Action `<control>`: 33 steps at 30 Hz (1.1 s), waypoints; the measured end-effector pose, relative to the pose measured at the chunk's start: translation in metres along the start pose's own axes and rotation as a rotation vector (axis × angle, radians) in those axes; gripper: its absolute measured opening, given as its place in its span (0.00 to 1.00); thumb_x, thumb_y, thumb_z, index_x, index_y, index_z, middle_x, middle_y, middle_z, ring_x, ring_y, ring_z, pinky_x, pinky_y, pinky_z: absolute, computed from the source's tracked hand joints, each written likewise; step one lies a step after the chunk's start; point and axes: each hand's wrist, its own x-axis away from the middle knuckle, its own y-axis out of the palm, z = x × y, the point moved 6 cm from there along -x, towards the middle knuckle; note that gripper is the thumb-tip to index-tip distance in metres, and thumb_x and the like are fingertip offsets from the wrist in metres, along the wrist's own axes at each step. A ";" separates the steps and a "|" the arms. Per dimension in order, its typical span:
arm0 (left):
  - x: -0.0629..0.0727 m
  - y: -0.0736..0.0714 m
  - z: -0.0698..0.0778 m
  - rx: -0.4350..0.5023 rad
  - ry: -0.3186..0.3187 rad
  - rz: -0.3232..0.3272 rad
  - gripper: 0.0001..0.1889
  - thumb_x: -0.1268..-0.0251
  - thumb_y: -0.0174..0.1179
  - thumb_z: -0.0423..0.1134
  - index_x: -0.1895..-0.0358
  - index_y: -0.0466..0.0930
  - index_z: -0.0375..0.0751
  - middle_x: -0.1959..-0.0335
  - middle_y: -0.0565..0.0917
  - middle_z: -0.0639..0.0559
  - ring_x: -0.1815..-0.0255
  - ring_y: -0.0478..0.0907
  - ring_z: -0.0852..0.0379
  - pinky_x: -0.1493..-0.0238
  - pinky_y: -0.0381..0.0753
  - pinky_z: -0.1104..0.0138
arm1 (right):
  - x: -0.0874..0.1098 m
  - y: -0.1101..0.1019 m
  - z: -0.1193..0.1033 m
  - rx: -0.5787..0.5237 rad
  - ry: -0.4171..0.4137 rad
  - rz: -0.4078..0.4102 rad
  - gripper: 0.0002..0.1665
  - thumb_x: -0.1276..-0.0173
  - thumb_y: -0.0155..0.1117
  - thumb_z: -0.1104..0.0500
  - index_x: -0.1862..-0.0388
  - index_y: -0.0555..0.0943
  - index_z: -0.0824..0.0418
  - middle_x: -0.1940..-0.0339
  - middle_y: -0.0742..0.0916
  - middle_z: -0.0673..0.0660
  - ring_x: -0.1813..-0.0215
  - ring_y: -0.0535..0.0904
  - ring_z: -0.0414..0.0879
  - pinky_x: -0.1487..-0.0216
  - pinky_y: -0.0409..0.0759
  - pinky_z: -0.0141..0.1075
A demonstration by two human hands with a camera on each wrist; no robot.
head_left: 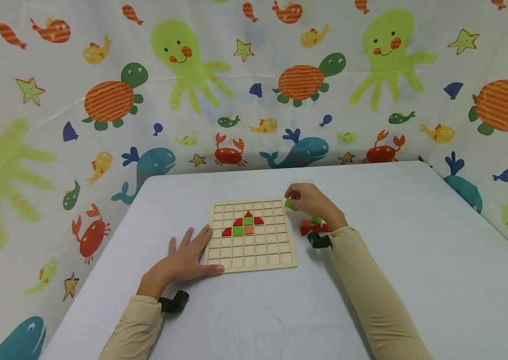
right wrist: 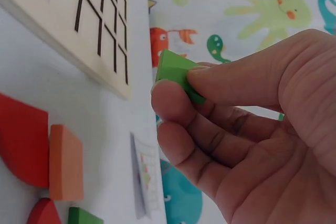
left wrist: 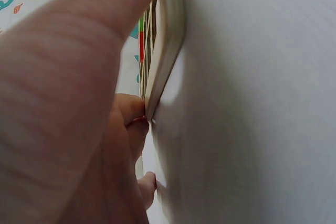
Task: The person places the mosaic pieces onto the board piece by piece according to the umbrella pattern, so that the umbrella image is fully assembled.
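Pinching a green tile [right wrist: 174, 68] in its fingertips [right wrist: 172, 102], right hand [head_left: 311, 199] hovers; spread left hand [head_left: 185, 259] touches wooden grid board [head_left: 265, 251].

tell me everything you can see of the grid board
The board is pale, roughly square and wood-like, marked with dark grid lines. It lies flat on the white table. Seven pieces sit in its cells: four red, two green, one orange. The left hand touches its left edge and near-left corner.
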 end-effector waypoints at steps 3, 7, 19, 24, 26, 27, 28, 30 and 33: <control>0.002 0.000 0.002 0.001 0.000 -0.002 0.63 0.42 0.70 0.72 0.12 0.50 0.41 0.11 0.49 0.41 0.14 0.34 0.27 0.25 0.27 0.25 | 0.000 -0.001 -0.004 -0.005 -0.020 -0.009 0.13 0.22 0.61 0.69 0.43 0.84 0.71 0.62 0.87 0.59 0.61 0.83 0.51 0.50 0.84 0.44; 0.002 -0.002 0.003 0.005 0.002 -0.007 0.63 0.42 0.70 0.72 0.12 0.50 0.41 0.11 0.48 0.42 0.14 0.34 0.27 0.25 0.26 0.26 | 0.001 -0.003 -0.010 -0.013 -0.031 -0.011 0.14 0.22 0.61 0.69 0.42 0.85 0.72 0.60 0.87 0.59 0.62 0.84 0.51 0.49 0.85 0.45; 0.002 -0.001 0.002 -0.005 -0.006 -0.010 0.63 0.42 0.69 0.73 0.12 0.50 0.40 0.11 0.49 0.41 0.14 0.34 0.28 0.25 0.27 0.25 | 0.003 0.009 -0.029 -0.041 -0.038 -0.084 0.14 0.25 0.61 0.69 0.45 0.87 0.71 0.60 0.89 0.58 0.61 0.84 0.52 0.50 0.84 0.43; 0.002 -0.001 0.001 0.005 0.005 -0.003 0.64 0.42 0.70 0.72 0.12 0.50 0.39 0.11 0.49 0.41 0.14 0.34 0.27 0.25 0.27 0.25 | 0.000 0.020 -0.035 -0.050 -0.045 -0.122 0.13 0.23 0.62 0.68 0.46 0.87 0.72 0.59 0.89 0.58 0.64 0.86 0.50 0.52 0.86 0.41; 0.001 -0.001 0.001 0.009 0.006 -0.004 0.63 0.42 0.70 0.72 0.12 0.50 0.40 0.11 0.49 0.41 0.14 0.34 0.27 0.25 0.27 0.25 | -0.001 0.027 -0.037 -0.064 -0.058 -0.139 0.12 0.22 0.63 0.68 0.46 0.87 0.72 0.58 0.89 0.58 0.65 0.87 0.48 0.52 0.87 0.40; 0.001 -0.001 0.001 0.008 0.006 -0.004 0.63 0.42 0.70 0.72 0.12 0.50 0.40 0.11 0.49 0.41 0.14 0.34 0.27 0.25 0.27 0.25 | -0.001 0.029 -0.038 -0.069 -0.066 -0.144 0.12 0.22 0.64 0.68 0.46 0.87 0.71 0.58 0.89 0.58 0.64 0.87 0.48 0.51 0.87 0.40; 0.001 -0.001 0.001 0.008 0.008 -0.003 0.63 0.42 0.70 0.72 0.12 0.50 0.39 0.11 0.49 0.40 0.14 0.35 0.26 0.26 0.27 0.25 | -0.002 0.032 -0.041 -0.071 -0.080 -0.149 0.11 0.22 0.64 0.68 0.46 0.87 0.71 0.58 0.89 0.58 0.64 0.87 0.48 0.51 0.87 0.40; 0.001 -0.001 0.001 0.009 0.005 -0.004 0.63 0.42 0.70 0.72 0.12 0.50 0.39 0.11 0.49 0.41 0.14 0.34 0.27 0.26 0.27 0.25 | -0.002 0.037 -0.045 -0.068 -0.113 -0.153 0.11 0.23 0.64 0.68 0.47 0.88 0.70 0.57 0.89 0.57 0.62 0.86 0.48 0.51 0.86 0.40; 0.001 -0.002 0.001 0.002 0.002 -0.004 0.63 0.42 0.69 0.72 0.12 0.50 0.40 0.11 0.49 0.41 0.14 0.35 0.27 0.25 0.27 0.25 | -0.003 0.044 -0.052 -0.059 -0.152 -0.166 0.11 0.23 0.64 0.69 0.47 0.88 0.69 0.58 0.89 0.56 0.59 0.84 0.47 0.51 0.85 0.39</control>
